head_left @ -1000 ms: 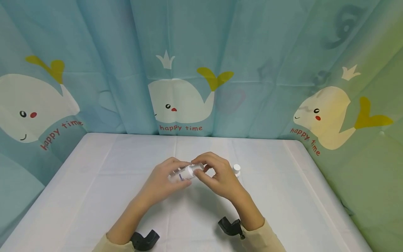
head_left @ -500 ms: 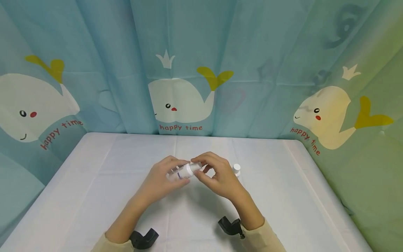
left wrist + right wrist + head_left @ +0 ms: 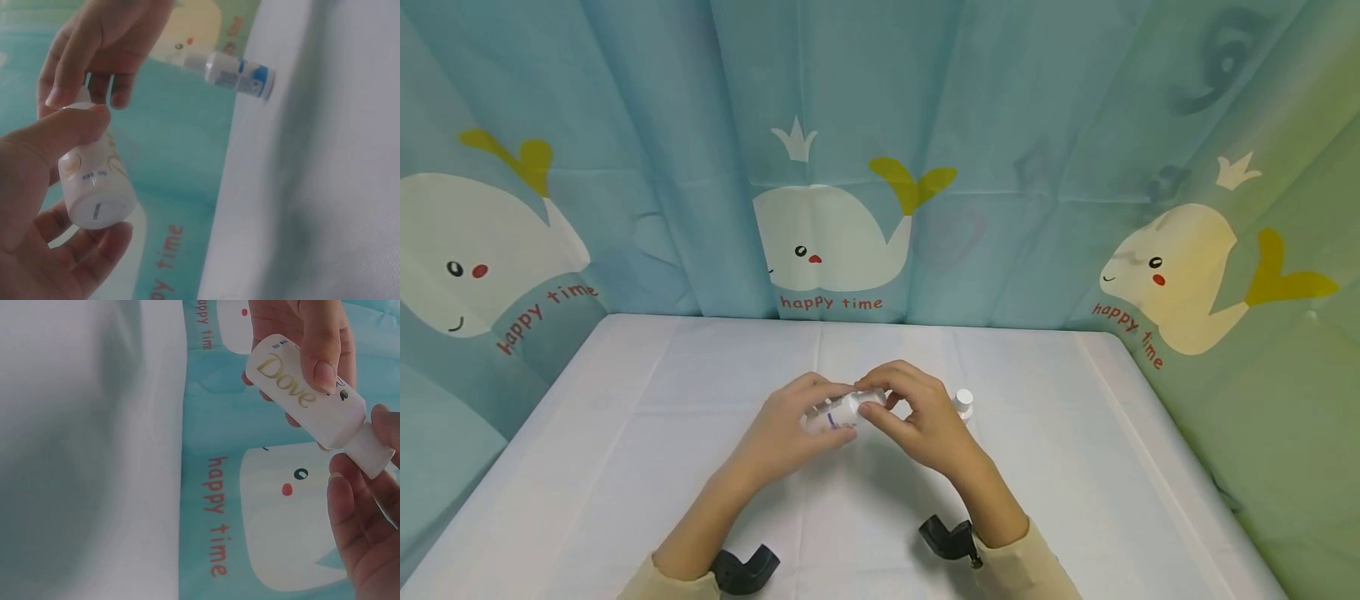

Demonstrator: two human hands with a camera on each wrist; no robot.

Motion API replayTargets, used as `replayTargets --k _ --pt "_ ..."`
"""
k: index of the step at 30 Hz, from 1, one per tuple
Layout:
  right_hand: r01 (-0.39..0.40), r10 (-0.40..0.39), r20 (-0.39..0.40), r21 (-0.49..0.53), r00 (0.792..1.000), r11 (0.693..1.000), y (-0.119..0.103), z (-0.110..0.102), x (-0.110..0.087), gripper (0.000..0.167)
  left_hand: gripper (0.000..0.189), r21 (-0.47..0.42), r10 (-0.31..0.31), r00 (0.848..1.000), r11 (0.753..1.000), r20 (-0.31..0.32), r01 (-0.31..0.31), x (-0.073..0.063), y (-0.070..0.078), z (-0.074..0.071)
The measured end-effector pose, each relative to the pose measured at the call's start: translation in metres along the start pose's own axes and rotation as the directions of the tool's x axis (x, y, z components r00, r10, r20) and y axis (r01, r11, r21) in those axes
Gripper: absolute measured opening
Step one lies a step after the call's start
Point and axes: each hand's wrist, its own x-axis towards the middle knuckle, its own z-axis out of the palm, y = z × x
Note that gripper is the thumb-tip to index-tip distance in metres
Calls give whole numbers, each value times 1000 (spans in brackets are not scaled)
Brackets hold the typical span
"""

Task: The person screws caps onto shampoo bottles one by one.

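Note:
A small white Dove bottle (image 3: 294, 384) is held tilted above the table between both hands, its cap end toward the right. My left hand (image 3: 790, 425) grips the body, thumb on one side and fingers on the other. With thumb and fingertips, my right hand (image 3: 921, 417) pinches the whitish cap (image 3: 370, 450), which sits on the bottle's neck. In the left wrist view the bottle's round base faces the camera. A second white bottle (image 3: 240, 75) with a blue-marked label and a white cap stands upright on the table, partly behind the right hand in the head view.
A white cloth covers the table (image 3: 1060, 483). Behind and beside it hangs a blue-green curtain (image 3: 1015, 125) printed with whales. Black camera mounts (image 3: 745, 571) are strapped at both wrists.
Both hands stay in nearly the same place over the table. The held bottle and the left hand shift very slightly, and the right fingers keep their pinch on the cap.

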Motion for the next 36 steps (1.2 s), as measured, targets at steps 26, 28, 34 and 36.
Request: replayTargets --k 26,28,34,36 --pt "-16 17 43 -22 999 1000 0 -2 -1 22 44 4 24 1000 1000 -16 -24 1 0 -3" --pt "-24 26 44 -32 999 999 0 -2 -2 21 45 6 28 999 1000 -19 -28 1 0 -3" --pt "-47 49 25 -73 998 996 0 -2 -2 24 45 -1 20 1000 1000 -11 -20 1 0 -2" --pt "-67 69 18 -86 997 994 0 -1 -2 27 45 4 19 1000 1000 -9 -19 1 0 -2"
